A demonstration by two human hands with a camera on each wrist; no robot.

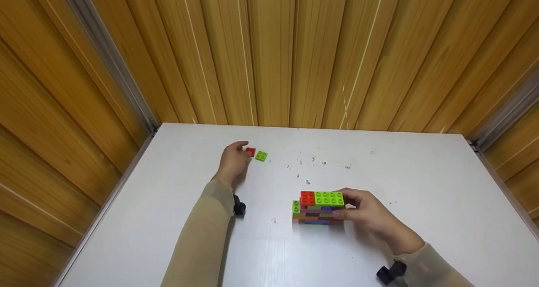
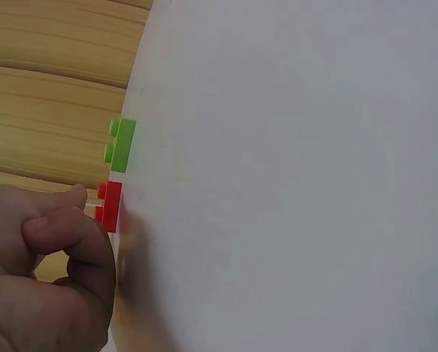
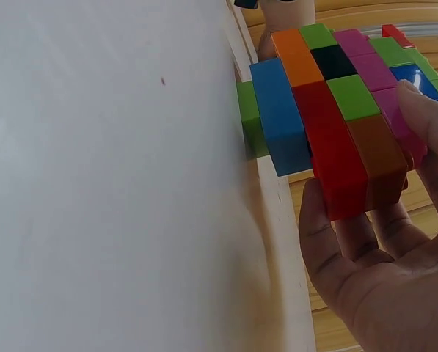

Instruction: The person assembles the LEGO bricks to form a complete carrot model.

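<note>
On the right of the head view, my right hand [image 1: 370, 211] grips a block of stacked toy building bricks [image 1: 311, 215] by its right end, thumb on the near side. Its layers show red, orange, blue, pink, brown and green in the right wrist view, and red and lime studs top it. Far left, my left hand [image 1: 235, 160] reaches a small red brick [image 1: 251, 151], fingertips right at its edge. In the left wrist view one finger bends back beside the red brick [image 2: 111, 207]. A lime-green brick [image 1: 261, 156] lies just to the right of the red one.
A white table [image 1: 189, 245] lies beneath everything, with small dark scuffs on its far middle. Yellow wood-look panels [image 1: 269, 55] rise behind its back edge and along the sides. Dark wrist mounts [image 1: 239, 205] sit on both sleeves.
</note>
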